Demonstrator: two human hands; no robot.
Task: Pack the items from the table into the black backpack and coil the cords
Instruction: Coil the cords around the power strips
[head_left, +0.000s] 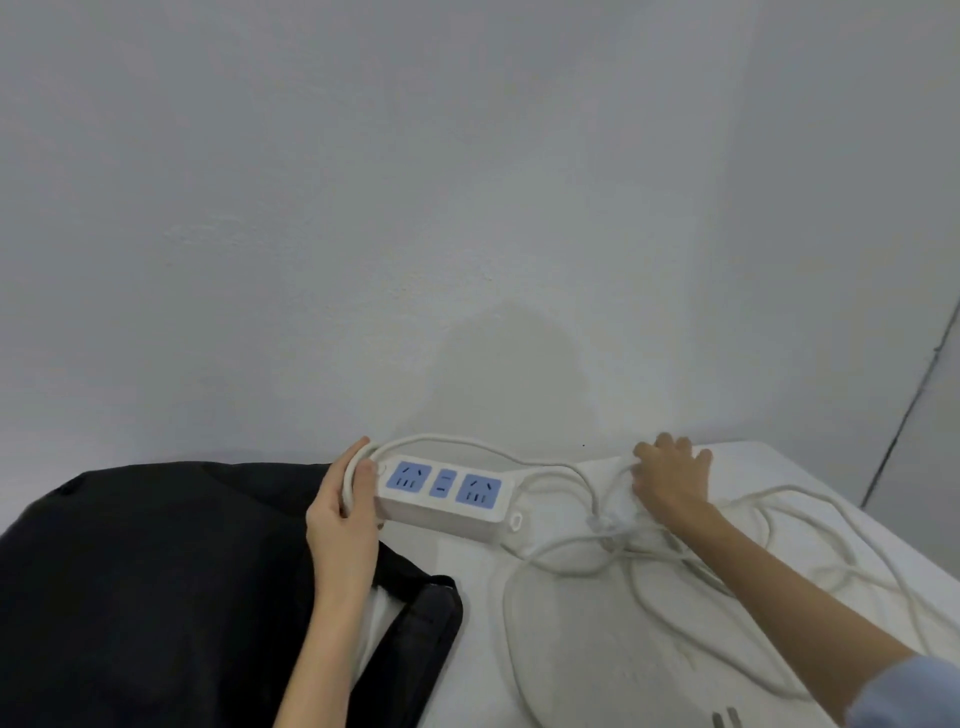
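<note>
Head-cam view, looking fwd and down at a white surface (597, 675) set against a plain pale wall (467, 208).

Nearest, at the bottom edge, the metal prongs of a plug (725, 719) are just seen, cut off by the frame. A pale blue sleeve (914, 696) is seen bottom right. A black backpack (156, 582) is laid flat across the left side, w/ a padded strap (431, 613) trailing toward the middle.

Across the middle and right, a long white cord (519, 613) is spread in loose, overlapping loops on the surface; not yet coiled. It is judged soft and springy, light, prob. prone to tangling or slipping off the edge if pulled fast.

Farther back, a white power strip (447, 496) w/ blue socket faces is held at its left end by the left hand (345, 514): fingers and thumb are curled round that end, w/ one turn of cord caught under them. The strip is lifted or propped just beside the backpack's right edge; which, cannot be told. It is judged rigid, smooth plastic, moderately weighty, best gripped across its narrow body.

At about the same depth, the right hand (670, 478) is laid on the cord bundle near the far edge, fingers bent down over it; whether strands are actually gripped is hidden by the hand. Cord is best gathered a loop at a time, starting near the strip.
</note>
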